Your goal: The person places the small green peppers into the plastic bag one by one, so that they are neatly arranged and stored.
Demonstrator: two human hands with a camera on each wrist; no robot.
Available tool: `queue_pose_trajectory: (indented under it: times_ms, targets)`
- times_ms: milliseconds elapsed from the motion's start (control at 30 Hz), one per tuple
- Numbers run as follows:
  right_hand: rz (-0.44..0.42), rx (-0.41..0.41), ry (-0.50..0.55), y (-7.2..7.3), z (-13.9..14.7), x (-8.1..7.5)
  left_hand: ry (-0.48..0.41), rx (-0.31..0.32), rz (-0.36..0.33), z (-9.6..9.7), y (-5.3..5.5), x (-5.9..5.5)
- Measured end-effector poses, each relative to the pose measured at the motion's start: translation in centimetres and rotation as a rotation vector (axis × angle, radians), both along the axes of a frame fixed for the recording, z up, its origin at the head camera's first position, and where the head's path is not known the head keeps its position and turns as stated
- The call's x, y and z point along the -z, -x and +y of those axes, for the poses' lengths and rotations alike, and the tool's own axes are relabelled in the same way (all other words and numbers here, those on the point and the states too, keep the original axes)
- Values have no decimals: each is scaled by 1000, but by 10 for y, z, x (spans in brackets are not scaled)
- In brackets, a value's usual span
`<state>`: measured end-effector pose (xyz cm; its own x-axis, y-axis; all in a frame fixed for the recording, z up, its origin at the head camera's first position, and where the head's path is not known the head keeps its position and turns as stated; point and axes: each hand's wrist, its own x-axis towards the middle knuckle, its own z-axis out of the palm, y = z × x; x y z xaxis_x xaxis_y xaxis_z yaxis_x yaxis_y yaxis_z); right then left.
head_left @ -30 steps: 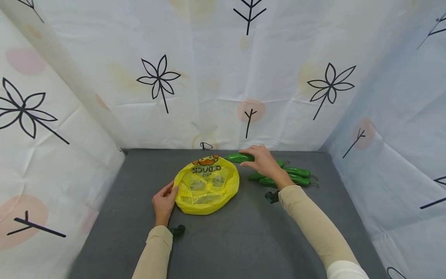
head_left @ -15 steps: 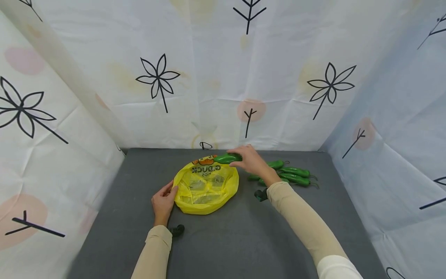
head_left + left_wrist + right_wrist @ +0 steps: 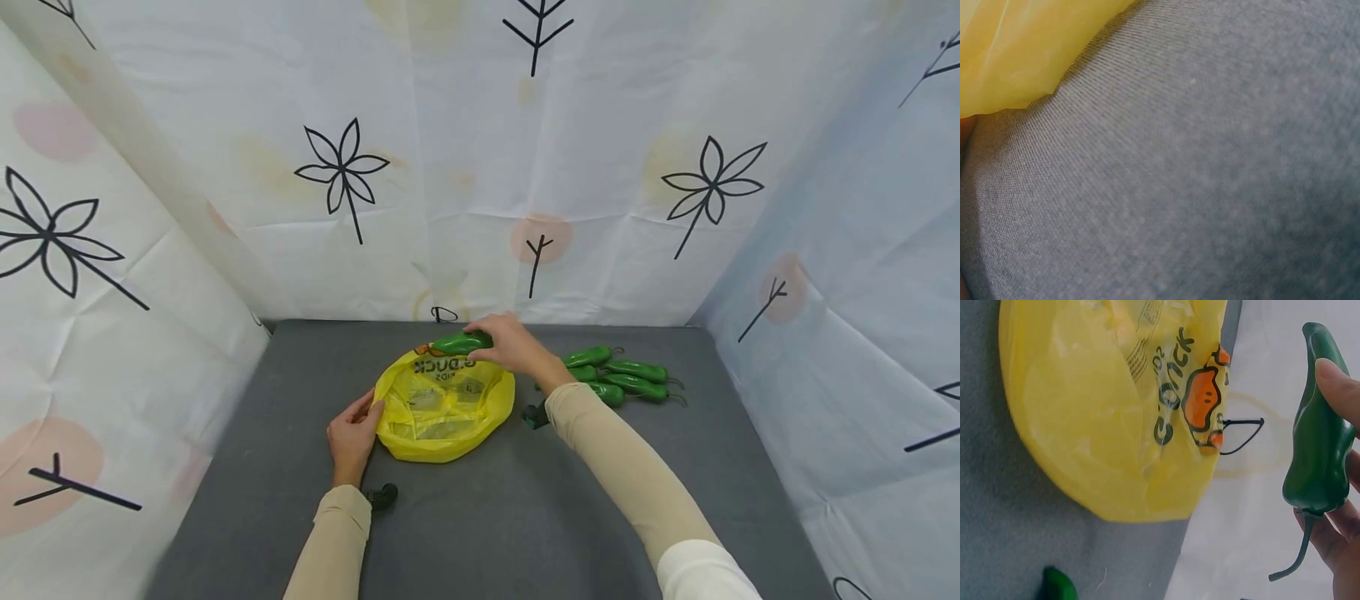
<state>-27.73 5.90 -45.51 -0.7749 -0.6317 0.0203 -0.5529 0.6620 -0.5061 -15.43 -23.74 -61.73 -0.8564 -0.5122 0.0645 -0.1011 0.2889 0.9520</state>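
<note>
A yellow plastic bag (image 3: 442,447) with a duck print and lettering stands on the dark table, its round mouth facing up. At its left rim, my left hand (image 3: 352,436) pinches the plastic between thumb and fingers. My right hand (image 3: 513,346) grips a green chili pepper (image 3: 454,343) over the far side of the bag. In the right wrist view, the held pepper (image 3: 1317,447) shows a curved stem, with the thumb on one side and fingers behind. The left wrist view shows only a corner of the bag (image 3: 1029,53).
Several more green chili peppers (image 3: 636,385) lie in a group to the right, partly behind the right forearm. A white printed cloth (image 3: 480,167) forms the back and side walls around the grey table (image 3: 465,533).
My right hand has carried the green chili pepper leftward, from beside the bag to over its far rim. The left hand has stayed in place on the bag.
</note>
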Motion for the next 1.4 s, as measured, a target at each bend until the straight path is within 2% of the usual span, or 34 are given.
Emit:
queue_pose_trajectory:
  times_ms: [600, 967, 1400]
  targets:
    - [-44, -44, -5, 7, -42, 9, -15, -1, 3, -2, -1, 3]
    - [-111, -22, -3, 10, -58, 27, -6, -3, 11, -2, 1, 5]
    - [-206, 2, -59, 6, -67, 46, -53, 11, 19, -1, -1, 3]
